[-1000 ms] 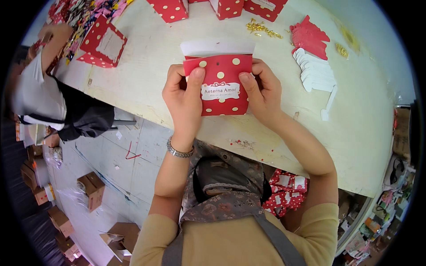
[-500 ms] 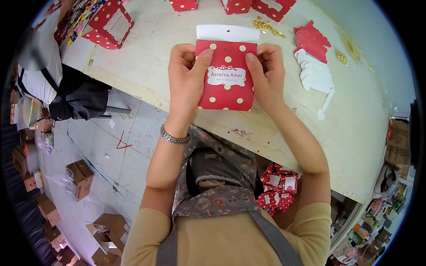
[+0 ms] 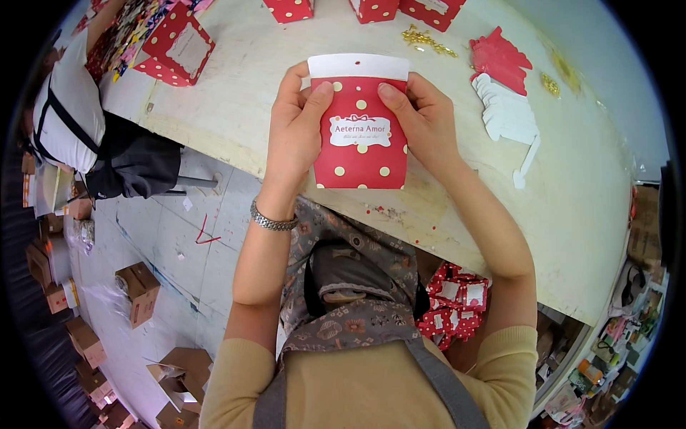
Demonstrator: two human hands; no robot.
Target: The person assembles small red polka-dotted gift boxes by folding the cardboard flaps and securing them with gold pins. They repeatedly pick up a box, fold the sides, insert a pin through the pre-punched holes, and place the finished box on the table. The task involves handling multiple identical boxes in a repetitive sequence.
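Note:
Between my two hands a red gift box [image 3: 361, 163] with cream dots and a white label is held up over the near edge of the table. My left hand [image 3: 296, 132] grips its left side, thumb on the front and fingers behind. On the right side my right hand [image 3: 427, 127] does the same, its thumb pressed near the top. A white flap [image 3: 357, 66] with a small hole spans the box's top edge. Another small hole shows in the red front just under it. The back of the box is hidden.
On the white table [image 3: 572, 236] lie red cut tags [image 3: 500, 58], white tags [image 3: 506, 111] and gold fasteners [image 3: 429, 41]. An opened dotted box [image 3: 179, 46] stands at the far left, several more at the back. Flat dotted packages [image 3: 454, 304] sit below the table. A co-worker [image 3: 71, 121] is at left.
The box has come slightly lower and left with both hands. Its white flap looks shorter, tipped more toward the front. The co-worker's arm now reaches over the table's far left.

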